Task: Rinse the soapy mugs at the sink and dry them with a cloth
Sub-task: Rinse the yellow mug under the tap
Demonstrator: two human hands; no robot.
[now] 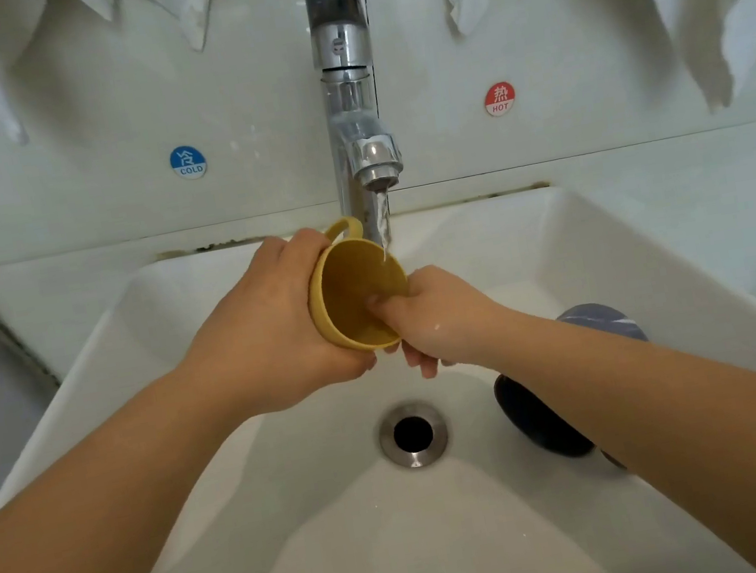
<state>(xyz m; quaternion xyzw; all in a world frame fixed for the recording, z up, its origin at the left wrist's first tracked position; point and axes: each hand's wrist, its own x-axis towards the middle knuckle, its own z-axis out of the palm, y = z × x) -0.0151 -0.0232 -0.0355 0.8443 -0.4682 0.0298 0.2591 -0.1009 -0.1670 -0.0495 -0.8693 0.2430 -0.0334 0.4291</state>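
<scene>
Both forearms reach over the sink [603,221]; left hand [269,333] grips the yellow mug [344,301] while right hand [441,321] pinches and rubs its rim, best tilted fully under the stream [384,226].

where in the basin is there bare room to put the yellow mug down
Bare floor lies left of the drain and in front of it, toward the near rim. Right of the drain is crowded: a dark mug lies there under the right forearm.

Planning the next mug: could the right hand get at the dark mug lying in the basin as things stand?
Probably yes, once freed. The dark mug lies right under the right forearm, nothing covering it, but the right hand has fingers inside the yellow mug.
</scene>
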